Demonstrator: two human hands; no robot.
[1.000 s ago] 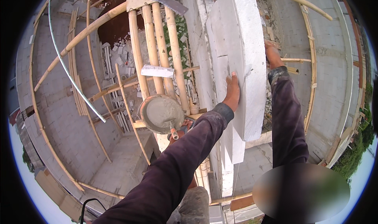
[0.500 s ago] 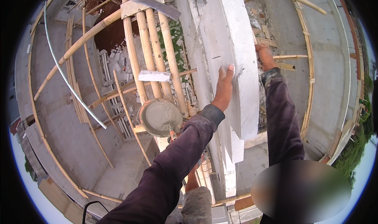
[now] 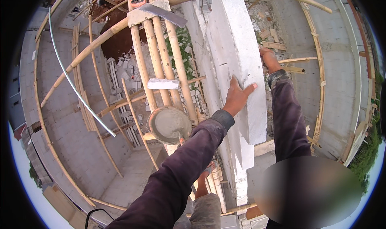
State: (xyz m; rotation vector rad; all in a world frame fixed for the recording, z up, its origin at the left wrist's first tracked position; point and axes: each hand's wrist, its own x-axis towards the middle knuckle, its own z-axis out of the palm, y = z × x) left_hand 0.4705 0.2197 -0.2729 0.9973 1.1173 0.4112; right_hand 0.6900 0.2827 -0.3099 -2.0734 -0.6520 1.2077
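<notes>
A white lightweight concrete block (image 3: 252, 104) stands on the narrow wall in front of me. My left hand (image 3: 238, 97) grips its left side, the thumb laid across the top edge and the fingers against the side face. On the block's right side my right hand (image 3: 271, 61) holds on with bent fingers; its fingertips are partly hidden. Left of the wall sits a round bucket (image 3: 155, 128) of grey mortar, with a trowel (image 3: 181, 140) in it. A white block offcut (image 3: 163, 84) lies on the bamboo poles beyond the bucket.
A handsaw (image 3: 165, 15) with an orange handle rests on a board across the bamboo poles (image 3: 160, 48). Rubble (image 3: 128, 68) lies far below on the left. More bamboo scaffolding (image 3: 317, 60) stands right of the wall. My foot (image 3: 207, 170) is close to the wall.
My left hand has turned, and its thumb has swung rightward over the block's top edge. My right hand stays at the far side. The whole view has shifted slightly.
</notes>
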